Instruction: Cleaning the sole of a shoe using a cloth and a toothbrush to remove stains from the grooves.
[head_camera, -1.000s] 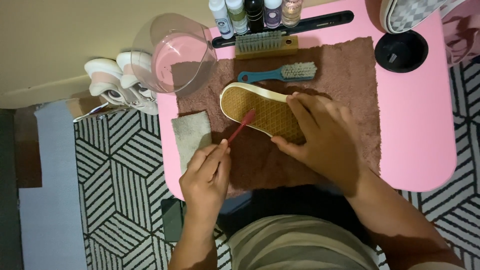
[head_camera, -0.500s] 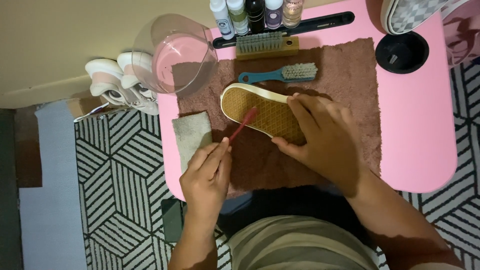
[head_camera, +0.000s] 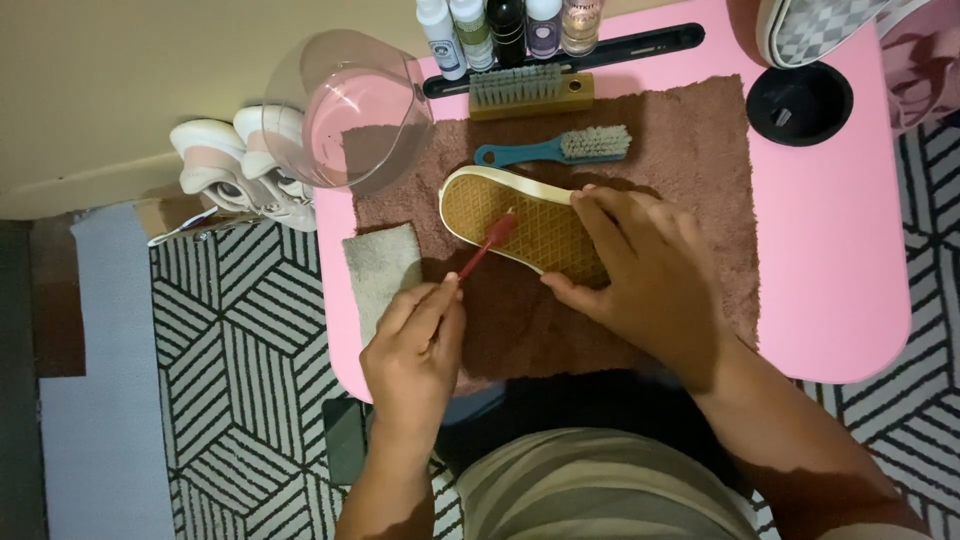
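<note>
Left hand grips a red toothbrush, bristles on the upturned shoe sole; right hand clamps the shoe down

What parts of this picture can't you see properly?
Head view:
- Heel end of the shoe: covered by the right hand.
- Shoe's upper: faces down onto the brown towel.
- Bottles: tops cut off by the top edge.
- Checkered shoe: cut off at the top edge.
</note>
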